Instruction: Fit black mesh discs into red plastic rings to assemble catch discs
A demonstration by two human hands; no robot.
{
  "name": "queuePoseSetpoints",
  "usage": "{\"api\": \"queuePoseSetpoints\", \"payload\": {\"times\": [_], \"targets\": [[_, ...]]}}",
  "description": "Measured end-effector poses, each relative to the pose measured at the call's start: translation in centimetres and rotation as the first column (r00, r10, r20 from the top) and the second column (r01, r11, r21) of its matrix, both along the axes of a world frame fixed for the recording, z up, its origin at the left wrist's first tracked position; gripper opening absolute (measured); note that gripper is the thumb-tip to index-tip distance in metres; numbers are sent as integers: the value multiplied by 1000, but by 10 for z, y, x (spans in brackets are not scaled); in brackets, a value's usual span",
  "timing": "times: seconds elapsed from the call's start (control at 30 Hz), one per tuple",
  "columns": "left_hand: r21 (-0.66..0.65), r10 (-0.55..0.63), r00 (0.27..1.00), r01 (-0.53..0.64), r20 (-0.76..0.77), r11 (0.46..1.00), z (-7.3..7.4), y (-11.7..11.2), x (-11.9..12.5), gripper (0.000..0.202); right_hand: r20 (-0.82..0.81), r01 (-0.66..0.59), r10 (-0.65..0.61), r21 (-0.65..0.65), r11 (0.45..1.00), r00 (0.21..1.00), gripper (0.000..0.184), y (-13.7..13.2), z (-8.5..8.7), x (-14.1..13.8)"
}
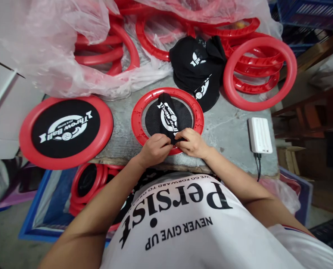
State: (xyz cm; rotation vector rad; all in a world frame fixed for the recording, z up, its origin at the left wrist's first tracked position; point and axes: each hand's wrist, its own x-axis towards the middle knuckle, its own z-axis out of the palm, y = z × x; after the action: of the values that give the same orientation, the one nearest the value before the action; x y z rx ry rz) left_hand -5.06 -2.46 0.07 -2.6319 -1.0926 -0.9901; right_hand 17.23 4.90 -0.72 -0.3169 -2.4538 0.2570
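Two hands (155, 150) (193, 144) pinch the black cloth (168, 116); its near corners hidden.

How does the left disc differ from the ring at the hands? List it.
The left disc has a flat printed black centre; the middle ring has folded cloth bunched over black mesh.
The left disc's rim looks smooth; the middle ring's looks uneven.
The left disc lies untouched; left hand and right hand are at the middle ring.
Both have red rims and white lettering.
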Motion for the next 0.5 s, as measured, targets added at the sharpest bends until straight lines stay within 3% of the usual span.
{"api": "queuePoseSetpoints", "payload": {"times": [0.33,0.5], "targets": [[-15,-49,994,51,98,999,1,-1,-2,10,-31,-18,17,-13,1000,999,20,1,0,1],[-86,-22,998,28,61,996,-1,-2,-3,14,36,4,-3,-34,999,999,23,0,-1,2]]}}
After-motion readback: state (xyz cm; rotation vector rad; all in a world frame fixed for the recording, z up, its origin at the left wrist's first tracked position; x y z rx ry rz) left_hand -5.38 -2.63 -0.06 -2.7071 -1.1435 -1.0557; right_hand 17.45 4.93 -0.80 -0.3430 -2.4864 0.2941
